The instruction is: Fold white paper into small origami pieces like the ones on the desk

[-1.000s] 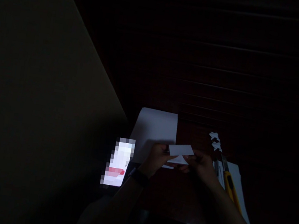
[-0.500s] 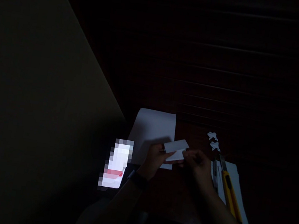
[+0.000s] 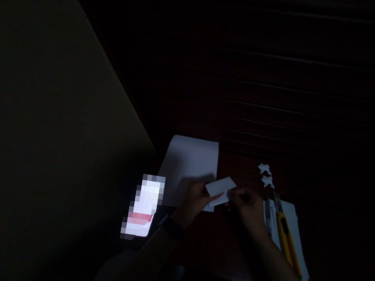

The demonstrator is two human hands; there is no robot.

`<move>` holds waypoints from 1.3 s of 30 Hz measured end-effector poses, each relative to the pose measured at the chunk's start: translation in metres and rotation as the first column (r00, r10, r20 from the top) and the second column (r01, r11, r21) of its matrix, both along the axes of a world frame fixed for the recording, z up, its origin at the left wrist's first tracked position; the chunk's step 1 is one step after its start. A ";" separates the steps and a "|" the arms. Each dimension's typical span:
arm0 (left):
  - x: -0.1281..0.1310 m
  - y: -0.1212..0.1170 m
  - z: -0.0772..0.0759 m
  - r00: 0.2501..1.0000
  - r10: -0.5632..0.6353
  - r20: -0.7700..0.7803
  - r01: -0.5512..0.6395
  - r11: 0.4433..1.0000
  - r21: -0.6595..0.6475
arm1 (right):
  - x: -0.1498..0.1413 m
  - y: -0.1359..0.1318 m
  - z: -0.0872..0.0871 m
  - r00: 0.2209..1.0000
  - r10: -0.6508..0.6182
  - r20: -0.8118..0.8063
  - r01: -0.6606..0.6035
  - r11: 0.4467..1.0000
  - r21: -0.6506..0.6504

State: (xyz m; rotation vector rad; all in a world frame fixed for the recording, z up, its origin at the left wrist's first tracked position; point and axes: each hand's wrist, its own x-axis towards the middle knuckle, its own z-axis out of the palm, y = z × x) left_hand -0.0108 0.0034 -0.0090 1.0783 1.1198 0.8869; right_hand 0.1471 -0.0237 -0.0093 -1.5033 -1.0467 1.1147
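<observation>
Dark room, dark wooden table (image 3: 220, 249); both hands' (image 3: 195, 203) grip pinches 1 folded paper (image 3: 221, 188).

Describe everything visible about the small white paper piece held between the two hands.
The small paper piece is white, thin and apparently folded, with a lighter flap under its upper panel. It tilts up toward the right, above the dark table. The left hand pinches its left end, the right hand its right edge. Dim light hides finer creases.
</observation>
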 end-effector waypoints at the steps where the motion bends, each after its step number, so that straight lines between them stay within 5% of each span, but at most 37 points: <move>1: 0.000 -0.001 0.001 1.000 -0.013 -0.012 0.013 1.000 0.015 | 0.000 0.000 0.001 1.000 0.011 0.028 -0.011 1.000 0.008; 11: 0.000 -0.004 0.000 0.988 -0.149 -0.051 0.153 0.984 0.095 | 0.001 0.000 -0.011 0.983 -0.038 0.180 0.029 0.998 0.051; 16: 0.004 -0.006 0.000 0.988 -0.147 0.041 0.147 0.989 0.008 | 0.000 0.002 -0.008 0.993 -0.086 0.082 0.084 0.996 0.020; 22: 0.005 -0.009 0.008 0.963 -0.051 0.263 0.081 0.991 -0.104 | -0.003 0.000 0.008 0.982 0.045 -0.183 -0.040 0.999 0.035; 30: 0.005 -0.010 0.008 0.946 -0.035 0.321 0.082 0.988 -0.133 | -0.004 0.000 0.008 0.980 -0.012 -0.199 0.022 0.999 0.046; 39: 0.005 -0.010 0.008 0.962 -0.104 0.253 0.134 0.986 -0.102 | -0.001 -0.001 0.005 0.993 0.060 -0.106 -0.061 0.998 -0.006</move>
